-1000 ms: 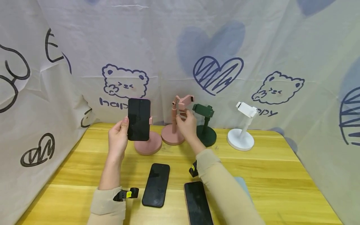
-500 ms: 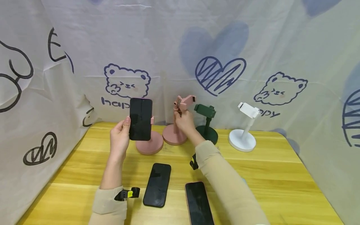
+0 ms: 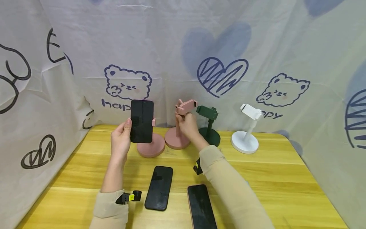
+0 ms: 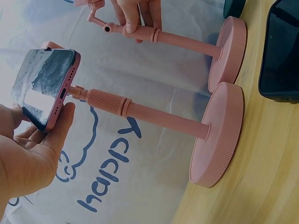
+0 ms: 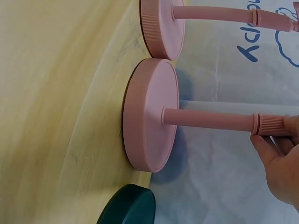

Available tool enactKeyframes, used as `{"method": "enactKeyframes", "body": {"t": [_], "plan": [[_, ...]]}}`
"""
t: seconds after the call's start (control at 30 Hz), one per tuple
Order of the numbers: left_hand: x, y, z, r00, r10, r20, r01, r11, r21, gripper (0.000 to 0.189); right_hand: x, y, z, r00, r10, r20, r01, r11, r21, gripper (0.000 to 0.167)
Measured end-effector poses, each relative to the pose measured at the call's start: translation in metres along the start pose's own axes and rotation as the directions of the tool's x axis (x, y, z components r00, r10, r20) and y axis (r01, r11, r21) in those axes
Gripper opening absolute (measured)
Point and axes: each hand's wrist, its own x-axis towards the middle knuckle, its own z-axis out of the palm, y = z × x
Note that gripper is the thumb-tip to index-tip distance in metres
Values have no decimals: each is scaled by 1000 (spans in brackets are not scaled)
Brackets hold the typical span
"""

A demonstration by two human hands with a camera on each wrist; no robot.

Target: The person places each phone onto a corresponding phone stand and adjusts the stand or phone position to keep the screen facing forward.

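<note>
My left hand [image 3: 120, 140] grips the left edge of a black-screened phone [image 3: 142, 121], thumb on the front and fingers behind. The phone sits upright in the clamp of a pink phone stand [image 3: 151, 149], whose ribbed collar and round base show in the left wrist view. My right hand [image 3: 188, 125] is at the pole of a second pink phone stand [image 3: 173, 141]. In the right wrist view its thumb and fingers curl round the ribbed collar [image 5: 270, 125] at the top of the pole. This stand's tilted clamp [image 3: 187, 107] holds no phone.
A green phone stand [image 3: 208, 112] stands right behind my right wrist, and a white one [image 3: 245, 142] farther right. Two phones lie face up in front, a black one [image 3: 159, 188] and a pink-edged one [image 3: 201, 206]. A printed cloth [image 3: 171, 38] hangs behind the wooden table [image 3: 286, 178].
My right hand has shifted from just below the second pink stand's clamp onto its pole. That clamp has dropped a little and turned slightly. My left hand stays on the phone.
</note>
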Motion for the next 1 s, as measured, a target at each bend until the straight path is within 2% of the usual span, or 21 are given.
{"method": "enactKeyframes", "body": {"t": [0.2,0.4,0.73,1.0], "plan": [[0,0,0,1000,-3,-9,3,1000,8,60,-8,-1,-5,1000,-16,-9,15,1000,-20,36],[-1,0,-1,1000,-10,-14,10,1000,-1,60,-15,0,-8,993,-111,-34,111,994,-4,45],[0,0,1,1000,-12,-11,12,1000,-18,58,-33,-6,-14,998,-57,-30,56,997,-49,53],[1,2,0,999,-48,9,48,998,-36,60,-39,-7,-16,998,-41,-44,36,993,-110,47]]}}
